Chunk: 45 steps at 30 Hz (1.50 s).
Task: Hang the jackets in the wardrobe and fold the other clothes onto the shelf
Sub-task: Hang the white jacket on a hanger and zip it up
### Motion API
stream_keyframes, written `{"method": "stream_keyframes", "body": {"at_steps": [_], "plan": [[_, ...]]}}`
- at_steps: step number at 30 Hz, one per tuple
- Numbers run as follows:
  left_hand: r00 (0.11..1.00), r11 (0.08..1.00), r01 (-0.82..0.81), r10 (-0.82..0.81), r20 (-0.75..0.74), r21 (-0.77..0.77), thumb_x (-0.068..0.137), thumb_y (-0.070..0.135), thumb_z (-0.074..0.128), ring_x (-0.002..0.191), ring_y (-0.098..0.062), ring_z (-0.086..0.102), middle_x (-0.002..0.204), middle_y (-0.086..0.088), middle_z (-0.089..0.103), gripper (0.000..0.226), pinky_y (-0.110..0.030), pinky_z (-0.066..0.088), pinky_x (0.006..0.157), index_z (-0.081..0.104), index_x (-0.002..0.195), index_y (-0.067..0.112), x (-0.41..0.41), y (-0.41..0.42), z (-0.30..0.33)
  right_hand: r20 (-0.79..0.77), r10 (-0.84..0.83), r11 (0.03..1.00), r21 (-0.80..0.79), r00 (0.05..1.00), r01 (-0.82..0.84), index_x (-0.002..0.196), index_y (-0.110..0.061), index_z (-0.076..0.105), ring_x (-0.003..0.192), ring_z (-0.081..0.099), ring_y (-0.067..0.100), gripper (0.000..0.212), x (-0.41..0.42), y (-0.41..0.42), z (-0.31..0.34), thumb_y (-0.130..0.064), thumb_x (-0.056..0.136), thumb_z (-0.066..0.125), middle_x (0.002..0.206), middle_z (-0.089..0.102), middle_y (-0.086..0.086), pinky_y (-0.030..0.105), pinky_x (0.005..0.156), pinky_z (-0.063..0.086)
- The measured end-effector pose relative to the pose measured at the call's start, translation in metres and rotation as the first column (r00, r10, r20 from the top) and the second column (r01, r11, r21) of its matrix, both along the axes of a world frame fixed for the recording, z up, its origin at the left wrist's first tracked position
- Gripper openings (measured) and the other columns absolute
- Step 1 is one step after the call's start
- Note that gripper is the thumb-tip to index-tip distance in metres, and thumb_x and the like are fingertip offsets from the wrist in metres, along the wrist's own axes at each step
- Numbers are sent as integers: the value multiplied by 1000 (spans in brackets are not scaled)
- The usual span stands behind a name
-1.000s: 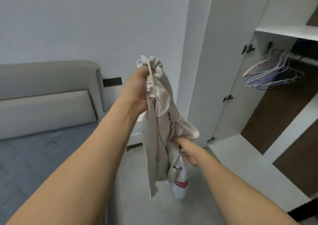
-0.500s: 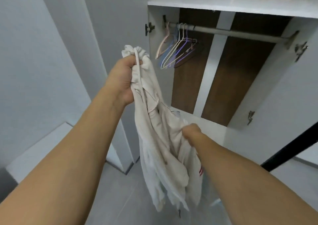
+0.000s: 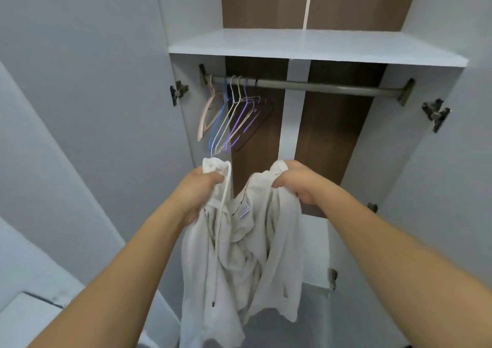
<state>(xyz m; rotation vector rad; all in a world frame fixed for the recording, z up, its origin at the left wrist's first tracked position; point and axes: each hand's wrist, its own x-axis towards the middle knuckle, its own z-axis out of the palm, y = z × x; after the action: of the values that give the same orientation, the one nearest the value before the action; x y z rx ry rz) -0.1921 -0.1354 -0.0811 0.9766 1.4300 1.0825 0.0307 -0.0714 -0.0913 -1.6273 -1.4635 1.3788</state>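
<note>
A cream-white hooded jacket (image 3: 239,262) with a drawstring hangs in front of the open wardrobe, held up at its top by both hands. My left hand (image 3: 198,190) grips the left side of its hood or collar. My right hand (image 3: 298,181) grips the right side, so the neck opening with a small label spreads between them. Above the hands, several empty wire hangers (image 3: 234,115) in pink, blue, white, purple and dark hang bunched at the left end of the grey rail (image 3: 332,88). A white shelf (image 3: 306,46) spans the wardrobe above the rail.
The wardrobe's white doors stand open on both sides, the left door (image 3: 80,94) and the right door (image 3: 452,161), with metal hinges on their inner edges. A white lower wardrobe floor (image 3: 314,251) shows behind the jacket. A white ledge (image 3: 26,318) sits at bottom left.
The view swung from the bed to face the wardrobe. My right hand rose from the jacket's lower folds to its top edge, and both hands spread the jacket open.
</note>
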Motion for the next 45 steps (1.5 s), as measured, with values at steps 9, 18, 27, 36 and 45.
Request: {"method": "stream_keyframes", "body": {"at_steps": [9,18,27,36,45], "plan": [[893,926,252,-335,-302,-282,61,19,72,99,-32,69,107,-15,72,48,-47,54,94,69,107,10,-6,118,-28,640,-297,867,491,708,-81,120,-16,44,83,63,24,32,-7,115,7,-18,93,60,99,62,8,40,78,58],[620,492,402,-767,-166,-772,90,6,66,108,-36,61,133,-18,57,45,-51,50,93,53,133,7,-8,249,-76,201,-595,766,434,778,474,104,-12,60,69,58,13,33,18,193,1,-41,100,45,84,61,1,23,55,42],[637,967,151,66,-768,207,85,9,55,107,-41,54,117,-25,54,40,-40,44,81,48,123,-2,31,355,-52,-414,-488,865,-111,768,490,121,-15,58,100,69,34,53,33,238,30,-55,86,65,110,71,13,51,98,49],[517,996,80,-77,-852,-42,90,25,52,129,-38,42,138,-20,48,52,-45,35,105,40,136,4,72,394,-68,-301,-426,905,-162,853,394,109,-11,60,98,69,39,37,57,241,21,-41,89,69,103,70,19,55,95,51],[524,998,59,-35,-851,-5,90,23,57,128,-39,39,140,-20,36,58,-46,36,104,37,140,4,84,420,-73,-292,-355,934,-153,888,323,117,-10,54,103,65,42,46,92,237,30,7,75,64,118,61,24,56,95,51]]}}
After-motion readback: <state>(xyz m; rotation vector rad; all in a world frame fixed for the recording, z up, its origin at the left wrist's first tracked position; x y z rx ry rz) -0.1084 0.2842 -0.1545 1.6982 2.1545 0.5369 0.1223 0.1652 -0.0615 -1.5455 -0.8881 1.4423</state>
